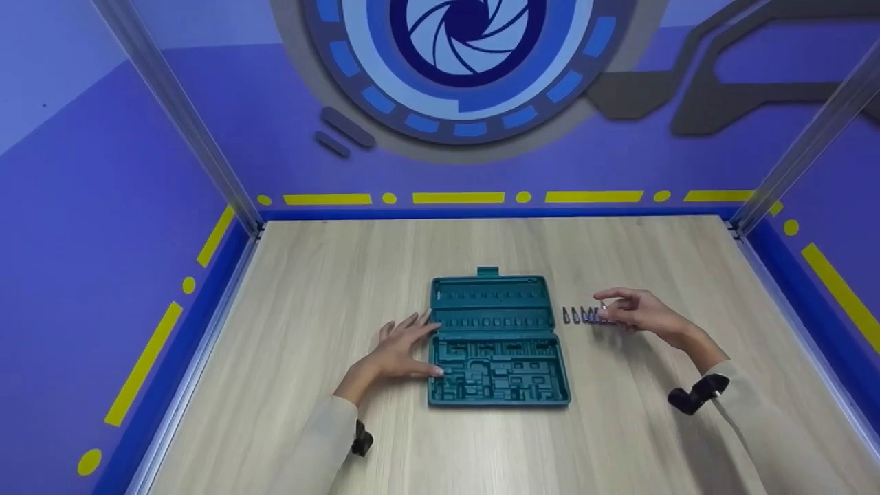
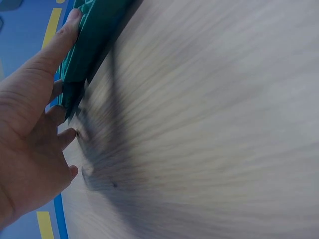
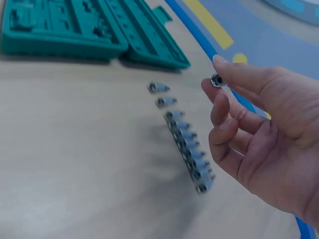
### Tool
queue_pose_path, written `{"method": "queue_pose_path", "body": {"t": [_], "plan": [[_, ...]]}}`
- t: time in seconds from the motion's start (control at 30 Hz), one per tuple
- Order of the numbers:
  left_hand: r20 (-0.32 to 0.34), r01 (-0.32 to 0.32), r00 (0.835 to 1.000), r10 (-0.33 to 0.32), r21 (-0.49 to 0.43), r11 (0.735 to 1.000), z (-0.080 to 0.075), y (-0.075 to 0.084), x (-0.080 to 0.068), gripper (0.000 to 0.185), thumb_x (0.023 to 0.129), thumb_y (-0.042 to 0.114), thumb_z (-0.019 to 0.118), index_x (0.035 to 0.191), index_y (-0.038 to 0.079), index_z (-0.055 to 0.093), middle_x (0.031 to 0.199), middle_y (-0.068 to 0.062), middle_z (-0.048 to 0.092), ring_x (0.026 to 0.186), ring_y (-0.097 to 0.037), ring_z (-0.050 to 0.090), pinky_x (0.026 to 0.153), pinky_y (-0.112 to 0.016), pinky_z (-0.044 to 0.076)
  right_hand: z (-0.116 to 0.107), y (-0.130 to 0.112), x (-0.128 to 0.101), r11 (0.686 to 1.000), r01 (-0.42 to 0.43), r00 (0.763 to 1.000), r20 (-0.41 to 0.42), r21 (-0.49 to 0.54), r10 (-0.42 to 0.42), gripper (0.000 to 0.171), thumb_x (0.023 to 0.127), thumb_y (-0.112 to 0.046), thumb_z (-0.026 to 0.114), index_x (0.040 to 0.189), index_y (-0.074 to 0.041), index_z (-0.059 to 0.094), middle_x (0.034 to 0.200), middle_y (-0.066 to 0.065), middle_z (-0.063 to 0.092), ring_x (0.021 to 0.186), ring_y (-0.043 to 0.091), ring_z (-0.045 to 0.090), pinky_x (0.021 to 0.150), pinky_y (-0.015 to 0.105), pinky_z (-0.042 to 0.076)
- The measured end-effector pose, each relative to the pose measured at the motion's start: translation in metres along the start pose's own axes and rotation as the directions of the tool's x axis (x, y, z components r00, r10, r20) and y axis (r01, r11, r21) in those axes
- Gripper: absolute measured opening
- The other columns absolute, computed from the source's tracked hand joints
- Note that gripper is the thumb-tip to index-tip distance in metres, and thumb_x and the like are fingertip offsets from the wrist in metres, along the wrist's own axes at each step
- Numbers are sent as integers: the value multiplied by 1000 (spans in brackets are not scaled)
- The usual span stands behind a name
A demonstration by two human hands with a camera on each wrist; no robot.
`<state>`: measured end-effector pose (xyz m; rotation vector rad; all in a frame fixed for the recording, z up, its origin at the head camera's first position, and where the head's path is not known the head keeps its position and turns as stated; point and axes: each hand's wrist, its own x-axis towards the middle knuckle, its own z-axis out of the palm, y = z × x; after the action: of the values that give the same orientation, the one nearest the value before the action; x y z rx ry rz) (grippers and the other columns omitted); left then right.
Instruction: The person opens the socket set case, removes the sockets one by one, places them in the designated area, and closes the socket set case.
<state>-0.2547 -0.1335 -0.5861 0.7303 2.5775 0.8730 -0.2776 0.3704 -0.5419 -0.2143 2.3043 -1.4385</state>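
Note:
An opened green plastic tool case [image 1: 492, 322] lies on the table, its moulded compartments bare. My left hand [image 1: 402, 349] rests at its left side with fingers spread, the thumb touching the lower half's rim; the left wrist view shows the thumb straight along the case edge. To the right of the case, my right hand [image 1: 643, 313] pinches a small metal socket bit [image 3: 218, 80] between thumb and index finger, raised above the table. Below that hand, several similar socket bits [image 3: 185, 139] stand in a slanting row, partly hidden by the fingers in the head view.
The wooden tabletop [image 1: 330, 275] is bounded by blue panels with yellow markings [image 1: 326, 199] at the back and sides. Metal frame posts [image 1: 206, 144] rise at the back corners. A latch tab [image 1: 487, 271] sticks out from the case's far edge.

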Motion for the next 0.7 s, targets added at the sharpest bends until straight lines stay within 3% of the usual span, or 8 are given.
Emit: {"method": "queue_pose_path", "body": {"t": [0.4, 0.7], "plan": [[-3, 8, 1000, -8, -2, 1000, 0, -2, 1, 94, 83, 53, 81, 158, 16, 39, 172, -13, 18, 159, -41, 13, 120, -72, 2, -31, 20, -22, 999, -5, 999, -43, -36, 3, 59, 100, -20, 66, 149, 5, 44, 100, 5, 73, 73, 11, 56, 62, 26, 45], [6, 10, 1000, -10, 18, 1000, -1, -1, 2, 95, 82, 54, 81, 159, 15, 39, 172, -12, 18, 159, -41, 13, 120, -72, 3, -38, 36, -28, 996, -33, 994, -108, -78, 24, 60, 100, -19, 66, 148, 9, 43, 100, 1, 74, 75, 13, 60, 63, 27, 48]]}}
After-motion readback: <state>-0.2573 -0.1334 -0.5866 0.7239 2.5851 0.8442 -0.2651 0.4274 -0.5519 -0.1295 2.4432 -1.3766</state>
